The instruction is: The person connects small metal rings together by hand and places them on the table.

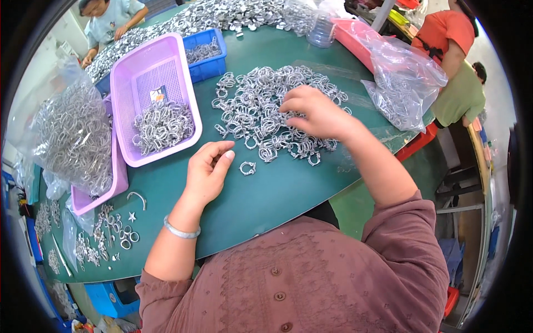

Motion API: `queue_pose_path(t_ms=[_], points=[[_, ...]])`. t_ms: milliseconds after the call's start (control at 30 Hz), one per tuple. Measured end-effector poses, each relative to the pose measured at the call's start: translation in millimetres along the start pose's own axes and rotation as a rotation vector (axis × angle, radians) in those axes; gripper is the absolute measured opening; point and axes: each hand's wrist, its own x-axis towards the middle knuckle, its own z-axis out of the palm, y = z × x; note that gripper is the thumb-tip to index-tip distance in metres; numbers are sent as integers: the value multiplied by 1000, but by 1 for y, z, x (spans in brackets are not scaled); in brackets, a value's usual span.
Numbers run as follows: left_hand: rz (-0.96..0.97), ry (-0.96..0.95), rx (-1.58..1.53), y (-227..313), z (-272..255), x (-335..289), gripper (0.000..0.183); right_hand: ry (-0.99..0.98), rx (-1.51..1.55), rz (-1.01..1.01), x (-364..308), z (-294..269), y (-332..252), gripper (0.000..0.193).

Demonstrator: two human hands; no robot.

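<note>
A large pile of silver-grey metal rings (258, 108) lies on the green table. My right hand (313, 114) is over the right part of this pile, fingers bent and apart, thumb away from them; no ring shows in its grasp. Left of the pile, my left hand (206, 172) hovers close to the table with fingers loosely curled and a small gap between thumb and forefinger. Nothing is visible in it. One single ring (247, 168) lies apart between my left hand and the pile. A pale bangle (182, 232) is around my left wrist.
A purple basket (125, 141) holding rings leans at the left, beside a blue bin (222, 64) and a bulging clear bag (72, 133). Small metal pieces (114, 222) lie front left. Another plastic bag (405, 83) covers a pink tray at right. Two people (114, 25) (449, 39) are nearby.
</note>
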Motion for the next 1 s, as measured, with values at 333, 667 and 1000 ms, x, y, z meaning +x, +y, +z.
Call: queue_pose_path(t_ms=[333, 667, 1000], points=[[1, -49, -6, 6, -2, -1, 21, 50, 113, -38, 15, 26, -16, 10], [206, 116, -327, 14, 5, -5, 49, 177, 1018, 65, 37, 46, -65, 8], [304, 120, -198, 9, 3, 1, 31, 369, 1041, 28, 34, 81, -76, 35]])
